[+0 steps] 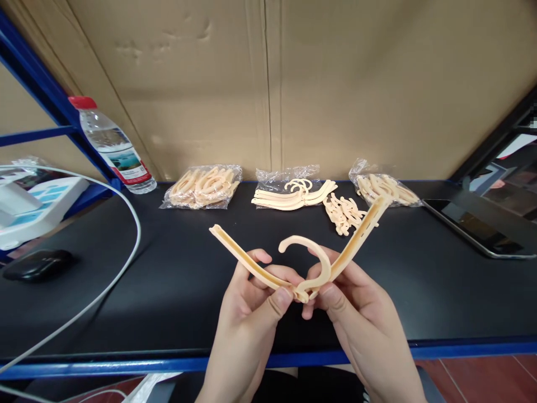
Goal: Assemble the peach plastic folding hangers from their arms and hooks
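Above the black tabletop I hold a cream plastic folding hanger with a hook and two arms spread in a V. My left hand pinches the left arm near the hinge, thumb pressed at the joint. My right hand grips the right arm and the hook's base. Both hands are closed on the hanger. Farther back lie loose hanger arms and hooks on an opened bag, and a small heap of clips.
Two plastic bags of cream parts lie along the cardboard back wall. A water bottle leans at the left by a blue frame. A white cable, a black mouse and a tablet are on the table.
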Demonstrator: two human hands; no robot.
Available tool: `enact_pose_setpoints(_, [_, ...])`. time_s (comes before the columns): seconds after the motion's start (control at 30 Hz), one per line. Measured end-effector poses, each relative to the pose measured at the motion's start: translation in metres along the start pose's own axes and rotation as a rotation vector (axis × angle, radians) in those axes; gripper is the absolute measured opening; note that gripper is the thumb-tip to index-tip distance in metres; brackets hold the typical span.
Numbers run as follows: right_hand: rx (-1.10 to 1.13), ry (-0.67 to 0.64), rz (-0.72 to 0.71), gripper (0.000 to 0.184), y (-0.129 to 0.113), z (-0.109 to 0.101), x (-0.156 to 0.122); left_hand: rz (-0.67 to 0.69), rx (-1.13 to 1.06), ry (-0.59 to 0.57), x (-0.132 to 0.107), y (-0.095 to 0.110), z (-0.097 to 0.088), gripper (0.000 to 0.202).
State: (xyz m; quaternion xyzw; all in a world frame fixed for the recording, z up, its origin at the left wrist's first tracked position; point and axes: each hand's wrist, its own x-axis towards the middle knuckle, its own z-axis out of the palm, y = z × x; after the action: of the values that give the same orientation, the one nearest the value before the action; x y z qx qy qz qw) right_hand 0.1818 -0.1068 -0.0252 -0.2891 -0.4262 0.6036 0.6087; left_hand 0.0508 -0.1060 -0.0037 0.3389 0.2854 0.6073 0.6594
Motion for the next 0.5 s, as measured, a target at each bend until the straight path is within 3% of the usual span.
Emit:
enact_pose_setpoints(0.27, [-0.056,0.015,-0.018,0.034,-0.0012,0.0023,-0.0032,-0.059,-0.045,-0.098,0.0026,0.0007,-0.0053,0.031])
enact_pose_setpoints(0.5, [-0.122,0.051,-0.023,0.024,-0.0056,0.006,-0.0026,-0.077,-0.058,-0.111,0.0036,0.0021,-0.0075,0.029])
